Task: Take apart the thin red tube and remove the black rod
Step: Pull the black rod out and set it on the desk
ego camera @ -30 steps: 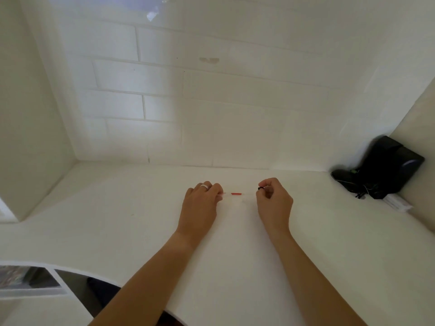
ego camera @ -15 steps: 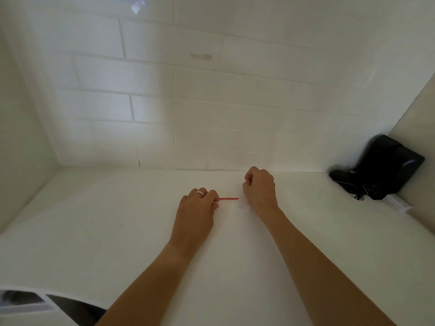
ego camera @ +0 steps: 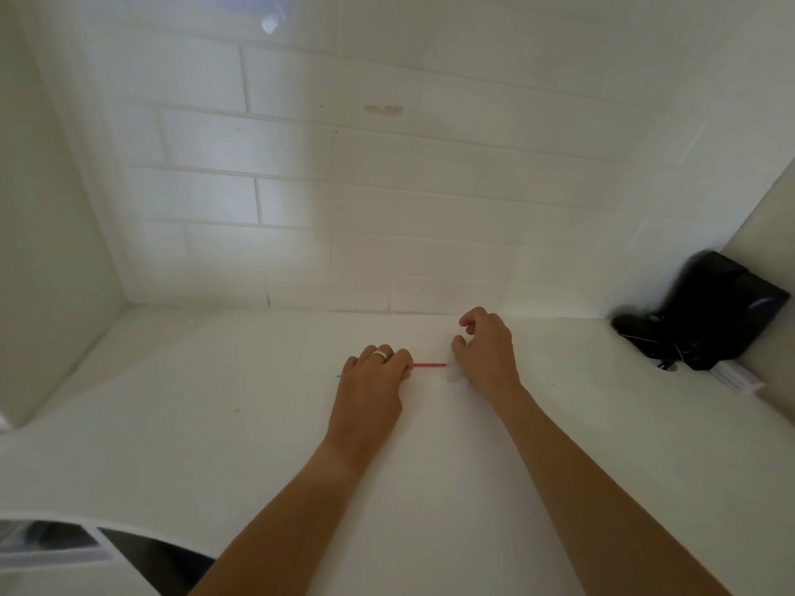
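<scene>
The thin red tube [ego camera: 430, 364] lies level just above the white counter [ego camera: 215, 380], between my two hands. My left hand [ego camera: 373, 382], with a ring on one finger, pinches the tube's left end between thumb and fingertips. A thin dark tip [ego camera: 338, 375] pokes out at that hand's left side. My right hand [ego camera: 486, 352] sits at the tube's right end, slightly farther back. Its fingers are loosely curled and apart, and I see nothing between them. The black rod is not visible.
A black device [ego camera: 710, 311] with cables leans in the back right corner, a small white box [ego camera: 735, 378] beside it. A white tiled wall [ego camera: 387, 187] rises right behind my hands. The counter's curved front edge [ego camera: 129, 526] is at lower left.
My right hand first held a small black end to the right of the tube. It closed into a fist and moved back and left. Its fingers have now loosened. My left hand kept its pinch.
</scene>
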